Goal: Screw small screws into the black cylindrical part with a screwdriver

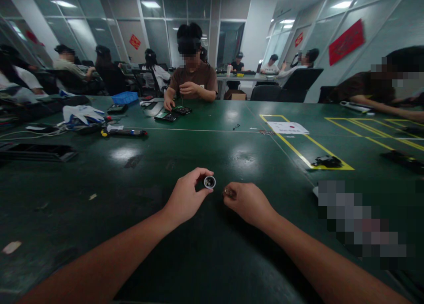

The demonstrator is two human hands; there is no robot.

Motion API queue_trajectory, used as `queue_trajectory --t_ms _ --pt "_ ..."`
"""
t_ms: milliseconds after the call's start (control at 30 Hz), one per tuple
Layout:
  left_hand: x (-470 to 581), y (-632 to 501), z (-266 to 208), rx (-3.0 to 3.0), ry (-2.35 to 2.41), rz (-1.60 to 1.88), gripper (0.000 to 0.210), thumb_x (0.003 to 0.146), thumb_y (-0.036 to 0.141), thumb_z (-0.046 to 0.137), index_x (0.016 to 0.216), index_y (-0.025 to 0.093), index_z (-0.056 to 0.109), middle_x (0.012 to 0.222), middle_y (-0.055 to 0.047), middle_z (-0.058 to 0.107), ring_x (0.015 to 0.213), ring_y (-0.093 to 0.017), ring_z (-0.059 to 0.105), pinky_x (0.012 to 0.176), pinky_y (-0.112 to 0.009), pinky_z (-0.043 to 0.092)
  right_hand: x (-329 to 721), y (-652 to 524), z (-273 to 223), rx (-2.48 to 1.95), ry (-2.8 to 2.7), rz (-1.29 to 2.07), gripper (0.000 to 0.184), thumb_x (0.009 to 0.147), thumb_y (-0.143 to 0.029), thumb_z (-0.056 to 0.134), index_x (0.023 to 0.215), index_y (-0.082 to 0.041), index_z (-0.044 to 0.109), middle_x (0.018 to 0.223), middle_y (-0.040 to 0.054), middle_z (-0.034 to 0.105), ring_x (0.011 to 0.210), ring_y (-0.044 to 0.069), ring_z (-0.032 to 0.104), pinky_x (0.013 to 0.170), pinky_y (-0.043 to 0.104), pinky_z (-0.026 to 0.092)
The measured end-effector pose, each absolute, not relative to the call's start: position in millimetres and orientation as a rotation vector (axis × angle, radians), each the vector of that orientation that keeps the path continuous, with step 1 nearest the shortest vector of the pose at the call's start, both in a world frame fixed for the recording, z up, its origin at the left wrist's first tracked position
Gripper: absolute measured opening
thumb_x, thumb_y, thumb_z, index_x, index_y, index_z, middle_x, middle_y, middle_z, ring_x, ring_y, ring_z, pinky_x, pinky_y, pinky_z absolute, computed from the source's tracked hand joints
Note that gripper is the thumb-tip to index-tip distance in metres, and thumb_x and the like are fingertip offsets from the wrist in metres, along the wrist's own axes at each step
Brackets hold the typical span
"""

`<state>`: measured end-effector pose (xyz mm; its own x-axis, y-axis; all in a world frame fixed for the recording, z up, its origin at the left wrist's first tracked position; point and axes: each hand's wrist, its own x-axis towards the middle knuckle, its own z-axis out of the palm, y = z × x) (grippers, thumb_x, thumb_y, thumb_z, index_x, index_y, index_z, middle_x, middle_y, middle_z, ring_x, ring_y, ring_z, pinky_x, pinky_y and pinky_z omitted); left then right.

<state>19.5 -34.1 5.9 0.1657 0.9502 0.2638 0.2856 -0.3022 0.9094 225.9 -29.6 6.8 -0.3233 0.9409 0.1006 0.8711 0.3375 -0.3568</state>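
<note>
Between the thumb and fingers of my left hand (186, 197) is a small round hollow part (210, 182), with a pale rim and a dark inside. Its open end faces me, and something small and shiny shows within. Just to the right, my right hand (249, 201) is closed, its fingertips pinching a small brownish, shiny piece (228, 192) that the fingers partly cover. The two hands are close together but apart, over the dark green tabletop (198, 255).
Across the table (232, 149) a person (192, 76) handles dark parts (174, 113). At left are white gloves (82, 114), a screwdriver-like tool (124, 132), a blue basket (124, 98) and a black frame (38, 152). Yellow tape (294, 149) surrounds a black item (327, 162) at right.
</note>
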Motion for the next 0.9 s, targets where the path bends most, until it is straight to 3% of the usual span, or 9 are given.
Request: queue_trajectory --t_ms 133,400,533,700,900 --pt "16.0 -29.7 3.7 1.745 1.209 1.168 0.038 0.078 0.009 0.071 0.113 0.024 0.067 0.119 -0.003 0.070 0.111 -0.021 0.067 0.104 -0.041 0.052 226.3 -28.4 10.9 -1.605 -2.319 0.424 0.014 0.088 -0.030 0.059 0.081 -0.022 0.069 0.071 0.0007 0.070 0.061 0.015 0.060 0.056 0.026 0.032" --pt "7.2 -22.5 3.6 1.758 1.287 1.172 0.037 0.079 0.010 0.072 0.113 0.025 0.067 0.115 -0.003 0.071 0.108 -0.021 0.067 0.101 -0.042 0.052 254.9 -10.4 22.3 -1.797 -1.988 0.410 0.029 0.095 -0.043 0.053 0.110 -0.019 0.061 0.085 0.0058 0.072 0.073 0.020 0.065 0.063 0.028 0.040" --pt "4.4 -20.3 5.7 1.767 1.309 1.169 0.036 0.079 0.011 0.073 0.112 0.025 0.067 0.113 -0.002 0.072 0.106 -0.019 0.068 0.100 -0.039 0.052 269.7 0.7 21.2 -1.852 -1.960 0.432 0.028 0.100 -0.037 0.044 0.110 -0.018 0.061 0.092 0.0083 0.072 0.081 0.022 0.066 0.069 0.030 0.042" --pt "3.1 -19.2 7.4 1.802 1.341 1.151 0.035 0.080 0.013 0.073 0.112 0.026 0.067 0.111 0.000 0.073 0.105 -0.019 0.067 0.099 -0.039 0.051 276.8 8.0 16.2 -1.825 -2.118 0.370 0.019 0.095 -0.025 0.055 0.105 -0.017 0.069 0.100 0.0101 0.072 0.090 0.022 0.066 0.076 0.030 0.045" --pt "1.2 -19.8 9.9 1.939 1.396 1.030 0.033 0.084 0.017 0.071 0.115 0.028 0.067 0.114 -0.002 0.072 0.107 -0.023 0.066 0.098 -0.043 0.052 277.0 8.3 12.3 -1.810 -2.190 0.363 0.021 0.093 -0.025 0.059 0.104 -0.018 0.075 0.104 0.0106 0.070 0.087 0.021 0.066 0.078 0.030 0.047"
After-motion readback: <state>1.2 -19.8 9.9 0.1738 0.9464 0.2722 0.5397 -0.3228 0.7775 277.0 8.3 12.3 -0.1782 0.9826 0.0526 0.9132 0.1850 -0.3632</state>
